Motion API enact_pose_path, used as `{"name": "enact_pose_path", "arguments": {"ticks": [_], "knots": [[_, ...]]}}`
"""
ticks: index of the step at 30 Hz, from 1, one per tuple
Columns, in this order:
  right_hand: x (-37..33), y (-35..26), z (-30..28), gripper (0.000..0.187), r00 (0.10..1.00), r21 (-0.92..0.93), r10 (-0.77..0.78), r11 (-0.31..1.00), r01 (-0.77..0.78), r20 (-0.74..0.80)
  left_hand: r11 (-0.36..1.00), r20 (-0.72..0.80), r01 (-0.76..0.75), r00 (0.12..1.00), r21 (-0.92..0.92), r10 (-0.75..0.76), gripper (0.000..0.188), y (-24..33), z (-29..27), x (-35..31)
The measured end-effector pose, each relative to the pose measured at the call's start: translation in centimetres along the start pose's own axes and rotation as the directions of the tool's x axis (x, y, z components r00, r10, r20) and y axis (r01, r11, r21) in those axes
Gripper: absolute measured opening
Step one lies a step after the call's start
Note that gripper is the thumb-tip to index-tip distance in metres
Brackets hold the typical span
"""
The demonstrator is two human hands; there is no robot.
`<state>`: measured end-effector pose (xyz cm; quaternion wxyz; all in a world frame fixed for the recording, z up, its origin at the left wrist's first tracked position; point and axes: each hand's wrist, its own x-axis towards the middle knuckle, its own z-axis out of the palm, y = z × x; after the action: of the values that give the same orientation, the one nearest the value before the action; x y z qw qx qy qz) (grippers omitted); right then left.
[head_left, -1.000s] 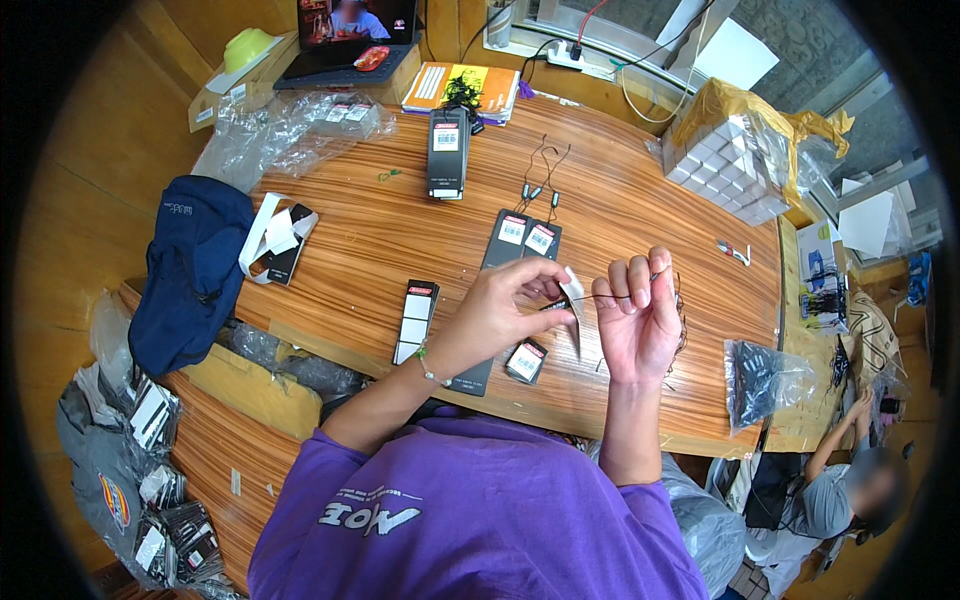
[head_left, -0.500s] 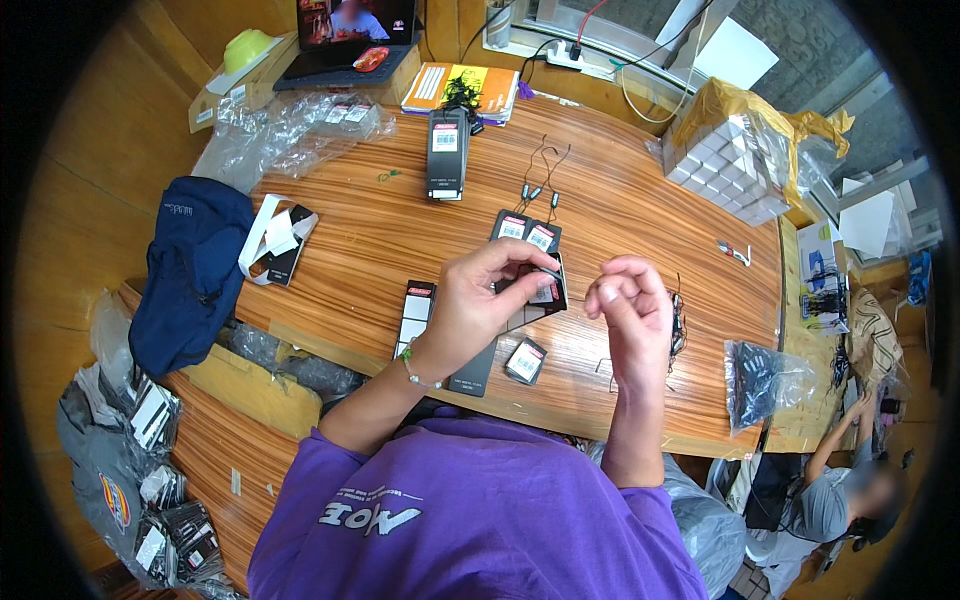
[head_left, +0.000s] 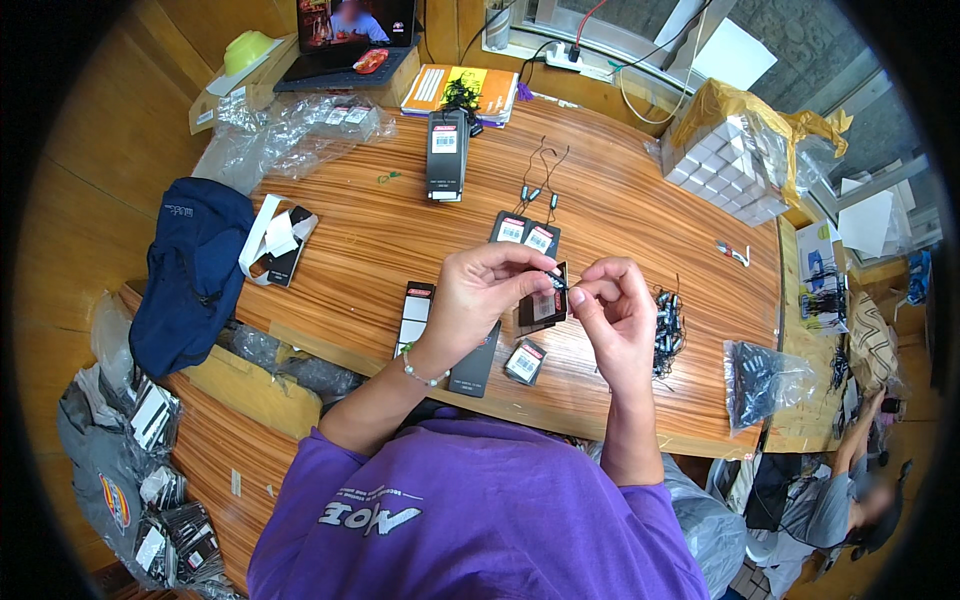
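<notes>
one dark tag (head_left: 545, 308): between the hands, above the near part of the desk (head_left: 640, 200). left hand (head_left: 478, 293): thumb and fingers pinched together on the tag. right hand (head_left: 618, 314): fingertips closed on a dark cord (head_left: 563, 288) beside it. cord heap (head_left: 668, 325): right of the right hand.

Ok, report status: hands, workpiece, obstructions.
Left fingers pinching dark rectangular card; right fingers pinching thin black cord by the card's upper part. Nothing visibly blocking either hand.
</notes>
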<state>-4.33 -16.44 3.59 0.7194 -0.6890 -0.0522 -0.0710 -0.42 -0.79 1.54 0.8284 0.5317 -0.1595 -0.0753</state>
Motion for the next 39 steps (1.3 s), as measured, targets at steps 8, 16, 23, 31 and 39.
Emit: {"name": "enact_pose_path", "arguments": {"ticks": [8,16,23,31,39], "knots": [[0.1,0.5,0.0,0.016,1.000,0.044,0.021,0.999,-0.022,0.019,0.994,0.037,0.073,0.996,0.086,-0.076,0.015,0.1,-0.4,0.2],[0.0,0.8,-0.4,0.018,0.989,0.169,0.097,0.979,-0.115,0.113,0.983,0.067,0.144,0.986,0.114,-0.153,0.012,0.7,-0.5,0.1],[-0.1,1.2,-0.7,0.018,0.985,0.233,0.089,0.965,-0.122,0.147,0.979,0.117,0.186,0.974,0.082,-0.195,0.012,1.4,-0.4,0.1],[0.0,1.9,-1.0,0.015,0.984,0.291,0.058,0.951,-0.106,0.169,0.973,0.122,0.217,0.966,0.085,-0.226,0.011,2.0,-0.1,-0.3],[-0.1,2.2,-1.1,0.016,0.966,0.288,0.110,0.941,-0.177,0.235,0.967,0.172,0.237,0.953,0.088,-0.249,0.010,2.0,-0.4,-0.3]]}}
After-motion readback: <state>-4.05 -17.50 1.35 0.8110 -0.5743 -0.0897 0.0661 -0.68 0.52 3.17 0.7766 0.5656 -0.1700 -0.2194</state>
